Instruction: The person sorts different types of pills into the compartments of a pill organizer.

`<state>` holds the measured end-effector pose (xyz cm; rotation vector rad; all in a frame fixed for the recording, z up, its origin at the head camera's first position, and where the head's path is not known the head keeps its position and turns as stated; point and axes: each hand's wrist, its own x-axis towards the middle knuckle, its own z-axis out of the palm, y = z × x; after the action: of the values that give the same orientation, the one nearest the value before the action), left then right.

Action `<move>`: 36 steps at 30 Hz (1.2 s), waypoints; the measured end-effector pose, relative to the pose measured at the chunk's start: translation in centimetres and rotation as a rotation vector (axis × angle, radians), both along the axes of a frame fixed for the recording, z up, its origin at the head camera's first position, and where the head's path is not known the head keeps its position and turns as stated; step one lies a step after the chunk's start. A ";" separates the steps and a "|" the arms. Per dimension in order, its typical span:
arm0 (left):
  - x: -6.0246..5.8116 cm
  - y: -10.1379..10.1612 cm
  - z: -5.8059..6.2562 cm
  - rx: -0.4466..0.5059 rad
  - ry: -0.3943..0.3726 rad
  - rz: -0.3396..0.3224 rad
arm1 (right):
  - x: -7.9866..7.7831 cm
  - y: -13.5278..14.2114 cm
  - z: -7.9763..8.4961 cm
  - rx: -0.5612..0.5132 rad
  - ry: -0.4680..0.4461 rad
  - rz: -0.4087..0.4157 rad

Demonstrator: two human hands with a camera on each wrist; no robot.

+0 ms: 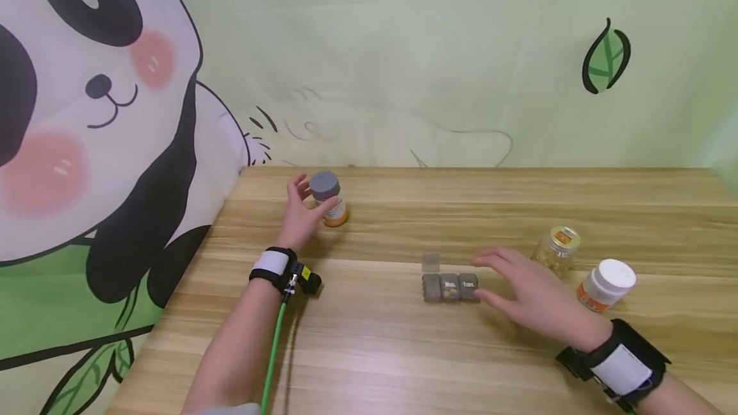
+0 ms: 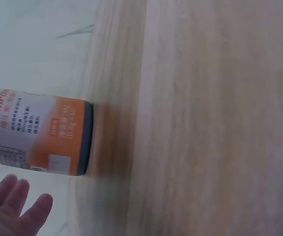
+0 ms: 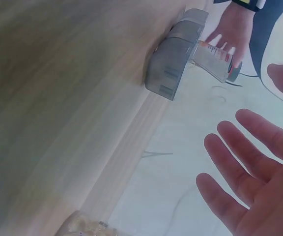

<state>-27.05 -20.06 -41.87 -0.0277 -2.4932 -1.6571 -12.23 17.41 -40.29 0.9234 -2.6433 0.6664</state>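
Note:
At the far left of the table stands a supplement bottle [image 1: 335,215] with a grey cap and an orange and white label. My left hand [image 1: 302,215] is beside it, fingers spread and thumb overlapping its front in the head view. The left wrist view has the bottle [image 2: 38,132] with fingertips [image 2: 38,209] apart from it. My right hand [image 1: 533,290] is held with loosely extended fingers just right of a small grey pill organizer [image 1: 450,287]. The organizer's left lid [image 1: 430,263] is flipped back; small pieces show through the middle lid. Nothing is in the right hand [image 3: 264,182].
Behind the right hand stands a clear jar [image 1: 556,252] with a gold lid, holding yellowish pieces. A white bottle [image 1: 607,285] with an orange label is near the right wrist. The wooden table [image 1: 369,351] meets a panda-printed backdrop [image 1: 369,69]. A green cable [image 1: 273,357] runs along the left forearm.

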 end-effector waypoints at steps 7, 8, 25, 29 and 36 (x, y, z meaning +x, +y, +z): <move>-1.0 0.4 -1.1 -0.030 -0.079 -0.082 | 0.4 0.1 -0.2 -0.017 0.034 0.017; -1.1 0.5 -1.2 -0.033 -0.070 -0.081 | 0.4 0.1 -0.2 -0.018 0.036 0.020; 0.0 -0.1 -1.7 -0.048 -0.015 -0.119 | 1.5 0.8 -0.3 0.006 0.002 0.009; 1.6 -0.2 -1.5 -0.084 -0.021 -0.165 | 2.1 1.0 -0.6 0.020 0.001 0.014; 5.7 0.1 -1.5 -0.120 -0.018 -0.280 | 2.7 0.7 -0.8 -0.015 0.063 0.060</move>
<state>-21.36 -19.92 -43.40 -0.3934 -2.7013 -1.6024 -9.48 18.16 -41.10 1.0062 -2.5612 0.6592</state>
